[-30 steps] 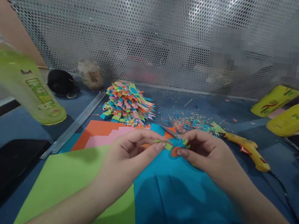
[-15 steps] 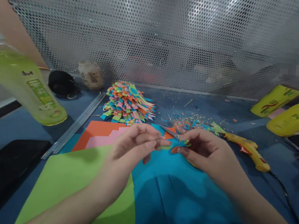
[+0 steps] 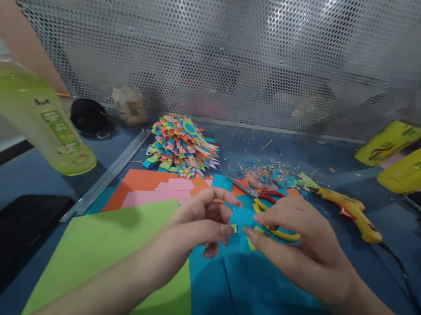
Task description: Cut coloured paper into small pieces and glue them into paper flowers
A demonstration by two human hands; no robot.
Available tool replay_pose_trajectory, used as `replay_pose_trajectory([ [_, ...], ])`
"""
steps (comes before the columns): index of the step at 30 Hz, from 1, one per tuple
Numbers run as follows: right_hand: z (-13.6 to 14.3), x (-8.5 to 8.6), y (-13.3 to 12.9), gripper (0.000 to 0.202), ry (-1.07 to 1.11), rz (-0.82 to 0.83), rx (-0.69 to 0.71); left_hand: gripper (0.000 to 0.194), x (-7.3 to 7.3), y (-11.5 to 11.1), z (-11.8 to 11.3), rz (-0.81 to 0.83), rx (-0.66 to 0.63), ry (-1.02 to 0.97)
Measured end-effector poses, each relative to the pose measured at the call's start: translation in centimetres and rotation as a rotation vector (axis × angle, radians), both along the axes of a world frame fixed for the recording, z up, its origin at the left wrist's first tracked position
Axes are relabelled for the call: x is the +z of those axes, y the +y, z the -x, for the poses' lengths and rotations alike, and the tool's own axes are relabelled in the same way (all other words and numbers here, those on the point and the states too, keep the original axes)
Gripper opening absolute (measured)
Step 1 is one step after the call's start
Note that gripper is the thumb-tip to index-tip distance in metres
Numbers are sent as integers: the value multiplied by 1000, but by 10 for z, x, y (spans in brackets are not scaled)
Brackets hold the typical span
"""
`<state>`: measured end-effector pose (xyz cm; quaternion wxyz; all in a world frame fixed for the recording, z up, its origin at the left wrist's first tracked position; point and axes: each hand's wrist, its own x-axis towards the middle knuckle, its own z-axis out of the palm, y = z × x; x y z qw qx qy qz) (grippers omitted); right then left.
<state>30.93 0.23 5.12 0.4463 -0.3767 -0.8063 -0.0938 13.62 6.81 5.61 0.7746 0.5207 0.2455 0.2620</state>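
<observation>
A small blue paper disc with light green paper tabs at its edge is between my hands, above the blue sheets. My right hand pinches its right edge between thumb and forefinger. On the other side, my left hand has its thumb at a green tab and its forefinger curved over the top, closed on the left edge. Scissors with red and yellow handles lie just behind, partly covered by my right hand. Blue paper sheets and a light green sheet lie below my hands.
Behind stands a multicoloured fringed paper piece. Paper scraps and a yellow glue gun with a cord lie to the right. Glue sticks, a green bottle and a black case are left. Yellow containers stand far right.
Both hands have come down and nearer, my right hand away from the scissors, whose handles now show. The blue disc is now turned flatter between my fingers.
</observation>
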Motion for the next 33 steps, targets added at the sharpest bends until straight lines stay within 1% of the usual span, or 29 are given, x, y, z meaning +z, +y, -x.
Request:
replay_pose_trajectory([
  [3,-2,3,-1,20,-110,-49,23,29,-2,1,0,1,25,-9],
  [9,4,6,-1,17,-151,-178,13,25,-6,2,0,-29,14,-52],
  [12,6,8,-1,19,-153,-164,1,23,-5,1,0,-25,22,-46],
  [16,7,11,-1,25,-270,-216,-11,25,-4,-2,0,-24,71,-4],
  [22,9,11,-2,29,-256,-195,-41,26,-4,-2,0,-40,90,2],
  [29,9,14,-3,26,-252,-167,-32,25,-5,-2,0,-33,90,13],
  [33,8,13,-2,21,-266,-202,-25,24,-5,-3,-1,-27,96,7],
])
